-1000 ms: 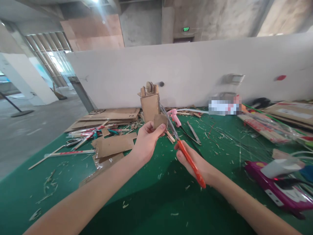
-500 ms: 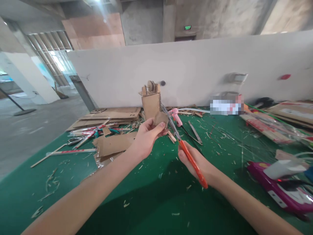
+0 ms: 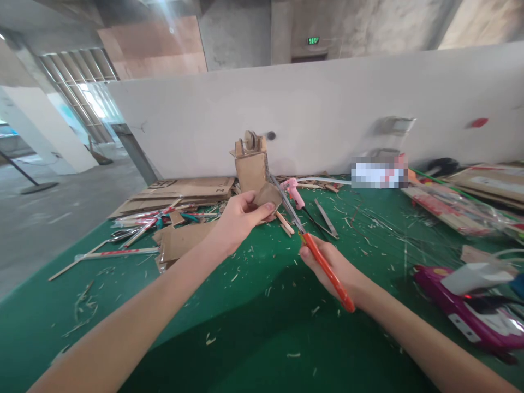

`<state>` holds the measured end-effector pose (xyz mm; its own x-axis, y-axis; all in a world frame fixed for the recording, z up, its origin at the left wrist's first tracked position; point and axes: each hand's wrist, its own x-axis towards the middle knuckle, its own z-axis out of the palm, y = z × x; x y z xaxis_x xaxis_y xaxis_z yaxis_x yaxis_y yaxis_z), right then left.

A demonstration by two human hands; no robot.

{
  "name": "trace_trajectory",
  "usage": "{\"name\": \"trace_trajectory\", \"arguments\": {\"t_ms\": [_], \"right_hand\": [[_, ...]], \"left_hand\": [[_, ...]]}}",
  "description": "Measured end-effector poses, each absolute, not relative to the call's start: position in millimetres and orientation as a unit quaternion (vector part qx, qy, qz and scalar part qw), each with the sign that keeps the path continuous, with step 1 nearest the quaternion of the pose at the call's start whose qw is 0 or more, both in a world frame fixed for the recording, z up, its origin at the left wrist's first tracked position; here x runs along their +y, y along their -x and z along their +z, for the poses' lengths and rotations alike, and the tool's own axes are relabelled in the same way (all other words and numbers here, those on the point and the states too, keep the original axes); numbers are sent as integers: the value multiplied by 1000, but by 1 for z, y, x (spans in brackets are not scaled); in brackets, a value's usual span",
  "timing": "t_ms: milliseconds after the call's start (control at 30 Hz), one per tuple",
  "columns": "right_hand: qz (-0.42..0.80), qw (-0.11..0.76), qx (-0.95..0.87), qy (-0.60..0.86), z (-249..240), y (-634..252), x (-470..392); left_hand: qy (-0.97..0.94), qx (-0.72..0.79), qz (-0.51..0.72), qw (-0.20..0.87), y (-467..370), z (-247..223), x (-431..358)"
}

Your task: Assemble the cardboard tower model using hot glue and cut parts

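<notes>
My left hand [image 3: 241, 218] pinches a small piece of cardboard [image 3: 268, 197] between thumb and fingers. In my right hand [image 3: 331, 265] is a pair of scissors [image 3: 327, 270] with orange handles. The blades point away from me and lie along the right edge of the piece; whether they bite into it I cannot tell. Just behind stands an upright cardboard structure [image 3: 251, 169] with a round cardboard wheel [image 3: 249, 141] at its top. A pink glue gun [image 3: 292, 192] rests beyond the blades, on the right.
Flat cardboard sheets [image 3: 184, 188] lie at the back left, with a cut cardboard piece [image 3: 184, 240] nearer. A purple power strip [image 3: 470, 316] with a white plug sits at the right. A metal blade [image 3: 326, 217] and wood scraps lie on the green table [image 3: 245, 349].
The small cardboard piece has turned slightly in my left hand, and its face shows more. The scissors stay alongside it, their handles shifted a little to the right.
</notes>
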<state>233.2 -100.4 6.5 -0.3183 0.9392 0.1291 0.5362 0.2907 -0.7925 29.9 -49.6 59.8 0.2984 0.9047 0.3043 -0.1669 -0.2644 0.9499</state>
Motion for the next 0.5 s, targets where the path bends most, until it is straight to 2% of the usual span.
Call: {"name": "trace_trajectory", "arguments": {"t_ms": [300,500], "right_hand": [[310,334,-737,499,4,-226,-103],[323,329,-760,457,6,-228,-106]], "left_hand": [[-509,280,584,568,-46,53,-59],[-535,270,579,552,-46,54,-60]]}}
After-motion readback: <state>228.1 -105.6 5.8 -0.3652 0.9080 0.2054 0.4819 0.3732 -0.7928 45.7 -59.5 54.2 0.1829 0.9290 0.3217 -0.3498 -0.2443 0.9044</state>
